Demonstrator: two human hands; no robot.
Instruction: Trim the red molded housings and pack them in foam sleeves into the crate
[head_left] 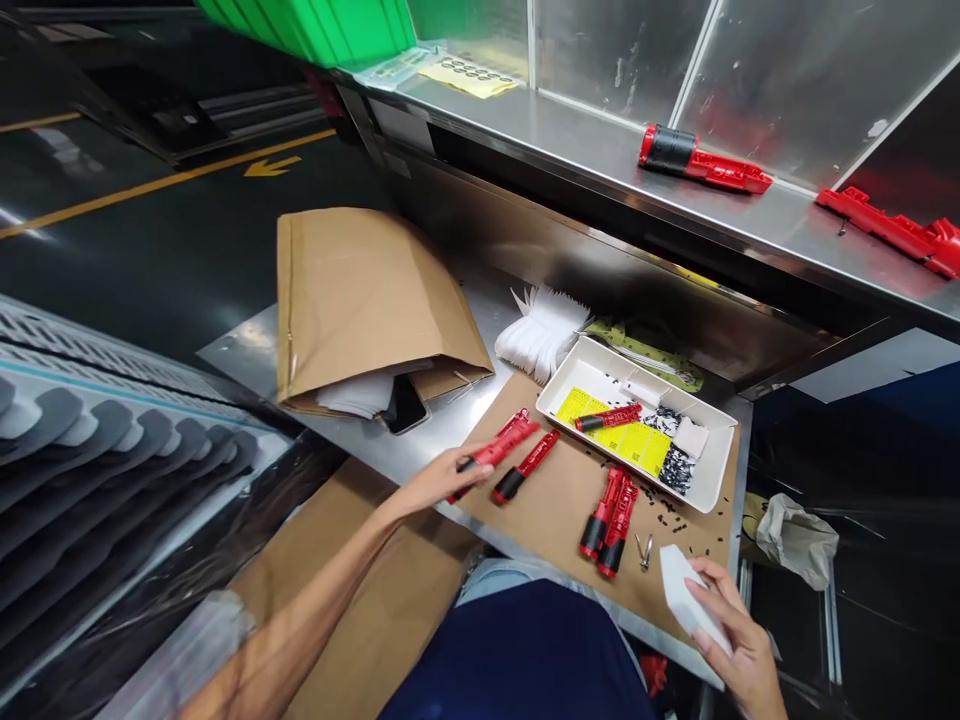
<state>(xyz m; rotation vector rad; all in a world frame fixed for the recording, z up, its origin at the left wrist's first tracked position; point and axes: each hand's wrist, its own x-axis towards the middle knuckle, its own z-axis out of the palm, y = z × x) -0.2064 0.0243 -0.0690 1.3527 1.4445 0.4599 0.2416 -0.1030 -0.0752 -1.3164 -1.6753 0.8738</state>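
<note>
My left hand (pixel 457 474) is closed around a red-and-black tool housing (pixel 507 446), slightly blurred, at the left of the cardboard sheet (pixel 547 530). Partly beneath it lies another red housing (pixel 517 419), and just to the right is a similar red housing (pixel 535 456) with a black end. At the lower right, my right hand (pixel 739 635) grips a flat white block (pixel 688 592) between thumb and fingers. Near that block are a pair of metal tweezers (pixel 645 552) and two red housings side by side (pixel 613 522).
A white tray (pixel 712 492) holds one red housing (pixel 607 418), yellow label sheets (pixel 643 446) and many small black pieces. A large brown paper bag (pixel 375 300) stands left, a stack of white strips (pixel 546 328) behind. Red housings (pixel 705 163) lie on the metal shelf (pixel 555 130).
</note>
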